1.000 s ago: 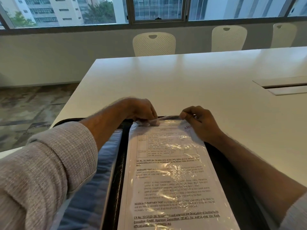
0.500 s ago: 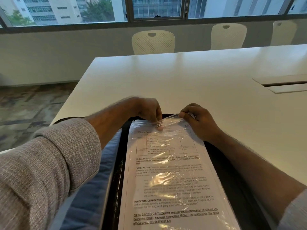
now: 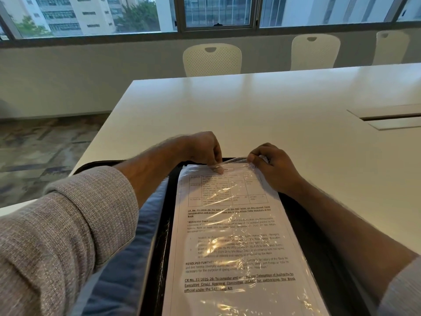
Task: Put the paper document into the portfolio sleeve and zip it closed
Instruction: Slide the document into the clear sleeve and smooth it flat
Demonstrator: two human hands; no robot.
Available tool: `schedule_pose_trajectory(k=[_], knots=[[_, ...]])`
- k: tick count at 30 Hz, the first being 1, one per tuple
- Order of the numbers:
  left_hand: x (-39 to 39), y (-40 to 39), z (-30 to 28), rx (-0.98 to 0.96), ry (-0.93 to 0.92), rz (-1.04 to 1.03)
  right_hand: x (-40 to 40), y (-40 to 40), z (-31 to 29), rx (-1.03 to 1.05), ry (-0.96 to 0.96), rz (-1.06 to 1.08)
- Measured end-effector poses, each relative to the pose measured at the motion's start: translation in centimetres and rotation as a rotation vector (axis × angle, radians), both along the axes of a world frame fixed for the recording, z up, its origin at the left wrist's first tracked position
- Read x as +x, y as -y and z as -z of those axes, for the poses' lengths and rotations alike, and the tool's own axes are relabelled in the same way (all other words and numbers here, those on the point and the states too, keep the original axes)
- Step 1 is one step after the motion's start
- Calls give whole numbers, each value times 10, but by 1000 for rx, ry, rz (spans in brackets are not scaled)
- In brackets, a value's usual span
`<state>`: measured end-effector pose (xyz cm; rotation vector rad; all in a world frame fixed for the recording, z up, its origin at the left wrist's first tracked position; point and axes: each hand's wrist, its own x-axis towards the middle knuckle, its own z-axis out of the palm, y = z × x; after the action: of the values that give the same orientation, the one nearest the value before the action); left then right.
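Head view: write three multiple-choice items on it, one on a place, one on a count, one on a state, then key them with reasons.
1. Where does the paper lie?
A. inside the clear sleeve
B. bare on the table
C. on a chair

2. How many chairs stand behind the table?
A. one
B. three
C. five

3. What is the right hand doing?
A. lying flat on the table
B. hanging idle
C. pinching the sleeve's top edge

Key: 1 A, glossy plastic covers the printed page. 2 B, three white backs show under the window. 3 C, its fingertips grip the lifted plastic edge, while the left hand presses a finger on the page top.
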<state>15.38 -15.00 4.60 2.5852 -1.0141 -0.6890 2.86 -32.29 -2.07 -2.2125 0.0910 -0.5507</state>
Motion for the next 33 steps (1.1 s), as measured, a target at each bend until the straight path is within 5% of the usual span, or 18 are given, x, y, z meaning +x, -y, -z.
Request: schedule_pose_trajectory(k=[8,27,33], knots=[[1,1,2,-50,42,-4,4,4,5,-29,-13,40],[0,-8,-5,1,-273,-52,5,4,7,37,20,70],[-12,-1,2,150,-123,118,3,2,2,89,34,47]])
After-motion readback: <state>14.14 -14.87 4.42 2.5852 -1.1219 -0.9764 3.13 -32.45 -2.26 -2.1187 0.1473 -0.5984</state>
